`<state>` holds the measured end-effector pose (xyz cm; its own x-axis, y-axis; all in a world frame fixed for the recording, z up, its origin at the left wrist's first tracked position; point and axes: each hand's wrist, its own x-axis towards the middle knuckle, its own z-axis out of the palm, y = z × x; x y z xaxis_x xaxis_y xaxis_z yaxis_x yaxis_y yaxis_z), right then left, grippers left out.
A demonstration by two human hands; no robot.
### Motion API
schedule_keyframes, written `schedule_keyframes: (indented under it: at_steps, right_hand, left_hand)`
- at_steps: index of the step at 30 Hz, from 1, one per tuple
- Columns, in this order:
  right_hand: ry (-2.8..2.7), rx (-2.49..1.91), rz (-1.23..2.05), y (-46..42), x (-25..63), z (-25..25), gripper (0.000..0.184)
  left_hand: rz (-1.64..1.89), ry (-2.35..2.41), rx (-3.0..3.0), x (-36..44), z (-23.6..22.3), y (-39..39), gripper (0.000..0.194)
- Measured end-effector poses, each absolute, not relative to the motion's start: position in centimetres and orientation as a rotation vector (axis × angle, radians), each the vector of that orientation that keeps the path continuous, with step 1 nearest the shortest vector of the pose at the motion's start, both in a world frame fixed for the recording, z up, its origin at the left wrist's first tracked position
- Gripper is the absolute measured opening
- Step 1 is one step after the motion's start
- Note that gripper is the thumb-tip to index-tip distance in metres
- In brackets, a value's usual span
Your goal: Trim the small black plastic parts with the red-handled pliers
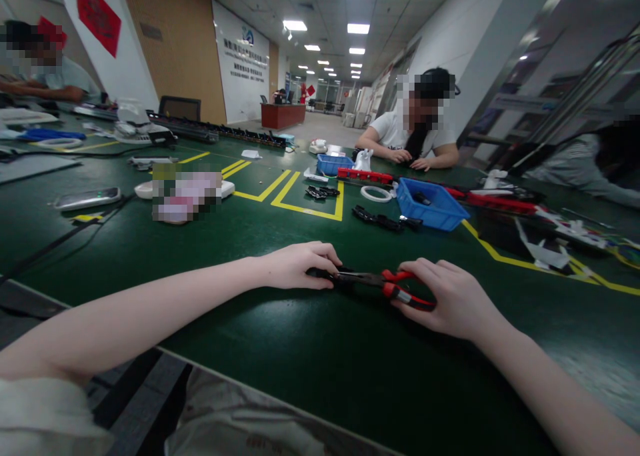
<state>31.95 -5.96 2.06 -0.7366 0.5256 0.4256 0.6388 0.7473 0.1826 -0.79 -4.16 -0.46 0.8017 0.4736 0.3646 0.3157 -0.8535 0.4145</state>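
My right hand [445, 295] is wrapped round the red handles of a pair of long-nose pliers [395, 288], whose jaws point left. The tips of the jaws meet a small black part [320, 273] that my left hand [300, 267] pinches between thumb and fingers. Fingers cover some of the black part, so its exact kind does not show. Both hands are just above the green table [300, 349]. Beyond them lie several similar black parts [385, 219] in a row, close to a blue bin [431, 204] with a black piece inside.
Yellow tape [307, 211] marks rectangles on the table. A white ring [376, 194], a smaller blue bin [334, 164] and a red strip [365, 176] lie further back. At left are a phone-like device [87, 199] and a black cable [60, 243]. A co-worker [415, 133] sits opposite.
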Motion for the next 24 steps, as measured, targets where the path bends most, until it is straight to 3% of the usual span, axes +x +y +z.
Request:
schedule_keyframes:
  at_steps: [24]
  right_hand:
    - [-2.588, -0.904, -0.451, -5.8, 32.1, 1.6, 0.039]
  left_hand:
    - [0.715, 0.598, 2.620, -0.6, -0.6, -4.2, 0.019]
